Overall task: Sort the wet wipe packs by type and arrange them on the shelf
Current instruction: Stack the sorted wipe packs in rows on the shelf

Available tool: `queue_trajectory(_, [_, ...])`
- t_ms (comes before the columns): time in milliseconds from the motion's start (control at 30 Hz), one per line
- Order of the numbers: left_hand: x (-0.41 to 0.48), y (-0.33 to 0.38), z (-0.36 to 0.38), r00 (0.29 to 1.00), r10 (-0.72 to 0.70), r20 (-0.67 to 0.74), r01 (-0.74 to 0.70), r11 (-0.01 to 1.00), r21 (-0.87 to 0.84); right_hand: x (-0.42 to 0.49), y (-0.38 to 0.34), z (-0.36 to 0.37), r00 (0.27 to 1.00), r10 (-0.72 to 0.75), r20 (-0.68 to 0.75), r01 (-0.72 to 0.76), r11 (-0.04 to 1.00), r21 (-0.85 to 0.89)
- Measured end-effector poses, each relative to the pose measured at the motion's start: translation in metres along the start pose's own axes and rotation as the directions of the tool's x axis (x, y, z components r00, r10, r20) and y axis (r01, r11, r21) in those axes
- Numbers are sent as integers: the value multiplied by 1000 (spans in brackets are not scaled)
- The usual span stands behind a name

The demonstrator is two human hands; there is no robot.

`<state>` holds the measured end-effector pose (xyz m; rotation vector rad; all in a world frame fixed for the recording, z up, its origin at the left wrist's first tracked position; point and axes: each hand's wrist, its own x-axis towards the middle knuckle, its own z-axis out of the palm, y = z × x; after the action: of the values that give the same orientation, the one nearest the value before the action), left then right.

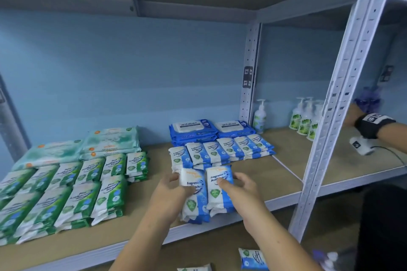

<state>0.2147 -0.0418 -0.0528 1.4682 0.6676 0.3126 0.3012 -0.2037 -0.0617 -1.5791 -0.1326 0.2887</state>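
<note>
Clasping the left blue pack (pixel 195 201) in my left grip (pixel 170 189), the right blue pack (pixel 220 198) in my right grip (pixel 242 187), at the shelf (pixel 275 175) near edge.

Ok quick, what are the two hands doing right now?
Left hand: closed, gripping the left Fragrance Free pack.
Right hand: closed, gripping the right Fragrance Free pack beside it.

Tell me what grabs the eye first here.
The left hand and right hand grip two blue Fragrance Free packs at the shelf front, centre. Left of them spreads a block of green Pine packs; behind lie blue Antabax packs, and pump bottles stand in the right bay.
</note>
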Motion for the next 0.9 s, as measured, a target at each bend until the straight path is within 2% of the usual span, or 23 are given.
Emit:
queue_trajectory(133, [7,-5,-2,999,-18,-39,22,995,97,13,2,6,1000,-18,1,18,999,-50])
queue_trajectory(267, [9,-9,-5,996,37,-86,-12,961,276,21,6,9,1000,-32,-1,31,993,-112])
queue_trajectory(500, [6,-7,-12,974,187,-129,-61,761,646,25,6,6,1000,-19,-10,17,985,-172])
queue_trajectory(633, [2,-3,-25,954,291,-77,-120,603,789,22,4,3,1000,-11,-19,7,982,-187])
queue_trajectory(767, [-5,3,-33,935,349,66,-253,527,811,23,7,-2,999,-23,-32,16,980,-201])
queue_trajectory(900, [-11,3,-35,932,335,135,-291,474,831,24,10,-6,999,-23,-29,17,978,-206])
